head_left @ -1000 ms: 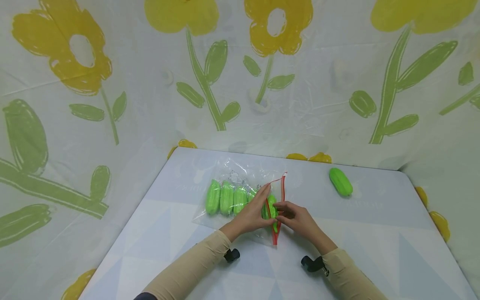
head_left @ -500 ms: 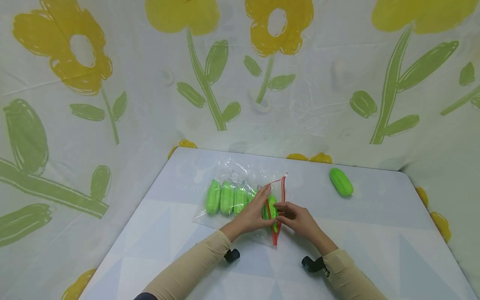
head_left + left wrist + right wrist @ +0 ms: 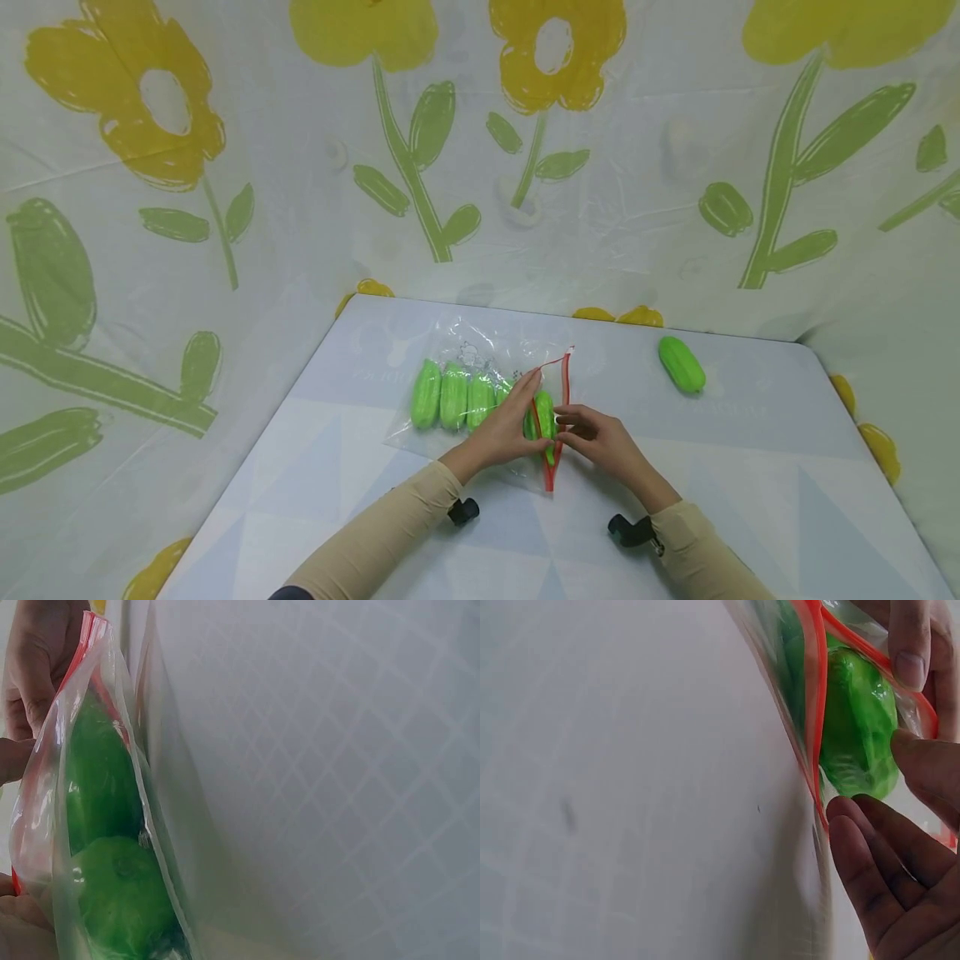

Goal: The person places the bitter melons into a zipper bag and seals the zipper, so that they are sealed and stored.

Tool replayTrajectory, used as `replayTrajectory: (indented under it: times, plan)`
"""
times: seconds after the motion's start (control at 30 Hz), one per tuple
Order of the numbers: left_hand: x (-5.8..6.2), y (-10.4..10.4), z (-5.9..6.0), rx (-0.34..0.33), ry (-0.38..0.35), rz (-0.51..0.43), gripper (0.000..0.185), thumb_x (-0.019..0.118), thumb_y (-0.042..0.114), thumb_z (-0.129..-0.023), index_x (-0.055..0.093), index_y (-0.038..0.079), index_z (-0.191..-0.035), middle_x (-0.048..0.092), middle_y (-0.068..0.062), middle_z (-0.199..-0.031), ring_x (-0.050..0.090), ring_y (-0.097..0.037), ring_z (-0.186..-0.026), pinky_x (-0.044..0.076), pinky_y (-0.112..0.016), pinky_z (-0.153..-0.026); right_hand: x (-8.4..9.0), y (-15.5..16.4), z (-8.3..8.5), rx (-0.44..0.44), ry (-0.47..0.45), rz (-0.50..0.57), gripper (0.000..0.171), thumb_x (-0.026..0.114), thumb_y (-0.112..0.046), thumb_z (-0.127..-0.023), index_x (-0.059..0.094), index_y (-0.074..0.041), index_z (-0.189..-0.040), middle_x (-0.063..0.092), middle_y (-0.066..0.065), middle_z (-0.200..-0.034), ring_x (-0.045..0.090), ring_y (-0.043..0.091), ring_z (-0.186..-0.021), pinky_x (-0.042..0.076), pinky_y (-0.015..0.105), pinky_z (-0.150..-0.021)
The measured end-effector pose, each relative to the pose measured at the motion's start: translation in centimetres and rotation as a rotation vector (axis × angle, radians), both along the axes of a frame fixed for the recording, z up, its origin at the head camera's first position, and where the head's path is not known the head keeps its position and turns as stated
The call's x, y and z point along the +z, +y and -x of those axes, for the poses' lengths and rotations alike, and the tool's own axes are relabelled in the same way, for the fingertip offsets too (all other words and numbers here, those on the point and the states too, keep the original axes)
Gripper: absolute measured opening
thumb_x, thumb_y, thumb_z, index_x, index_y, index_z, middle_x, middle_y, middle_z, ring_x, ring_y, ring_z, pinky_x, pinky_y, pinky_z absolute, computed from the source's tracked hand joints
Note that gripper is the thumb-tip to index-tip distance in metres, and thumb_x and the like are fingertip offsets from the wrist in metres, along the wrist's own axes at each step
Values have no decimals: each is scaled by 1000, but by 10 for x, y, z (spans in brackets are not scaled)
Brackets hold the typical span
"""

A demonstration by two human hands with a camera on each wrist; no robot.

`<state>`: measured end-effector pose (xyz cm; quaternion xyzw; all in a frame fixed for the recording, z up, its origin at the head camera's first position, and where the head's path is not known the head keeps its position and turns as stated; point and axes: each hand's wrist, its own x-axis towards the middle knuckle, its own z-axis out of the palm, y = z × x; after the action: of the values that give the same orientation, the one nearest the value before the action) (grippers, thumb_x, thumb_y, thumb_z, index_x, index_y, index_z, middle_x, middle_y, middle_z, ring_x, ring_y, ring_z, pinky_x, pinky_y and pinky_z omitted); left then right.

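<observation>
- The clear zip bag (image 3: 465, 392) lies flat on the tabletop (image 3: 750, 467), a little left of centre, its long axis running left to right and its red zip mouth (image 3: 566, 375) facing right.
- Three green cucumbers (image 3: 452, 396) lie side by side in the bag's left half, each with its long axis pointing away from the person, toward the back wall.
- The left hand (image 3: 506, 429) rests on the bag near the mouth; its fingers and thumb pinch the upper red lip and hold it up off the lower one, so the mouth gapes.
- A further green cucumber (image 3: 543, 414) sits right in the open mouth between the two red strips, its long axis also running front to back; in the right wrist view (image 3: 859, 724) it lies partly inside the plastic.
- The right hand (image 3: 600, 440) is just right of the mouth, fingers curled with the tips at the cucumber's near end; whether they clamp it or only push on it I cannot tell.
- A loose green cucumber (image 3: 681, 363) lies well apart on the right rear of the tabletop, tilted, its far end pointing back and slightly left.
- Flower-print sheeting (image 3: 225, 167) walls the tabletop in on three sides.
</observation>
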<state>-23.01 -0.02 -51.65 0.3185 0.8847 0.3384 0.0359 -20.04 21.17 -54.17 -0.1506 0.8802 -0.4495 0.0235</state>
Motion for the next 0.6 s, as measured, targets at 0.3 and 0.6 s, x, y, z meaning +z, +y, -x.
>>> replayTrajectory:
  times: [0.3,0.6]
  plan:
    - [0,0,0,2,4,1,108,75,36,-75,-1,21,-150,7,-2,-156,20,-19,-139,35,-39,-105,0,10,-2,-44,26,-40,42,69,-25,-84,58,-23,-124,64,-7,-114,63,9,-94,53,25,-78]
    - [-1,1,0,8,3,2,109,76,36,-74,-1,20,-151,8,-3,-156,18,-18,-140,33,-38,-106,0,28,-4,-93,32,-87,42,68,-29,-85,57,-26,-125,65,-7,-110,62,10,-91,53,26,-76]
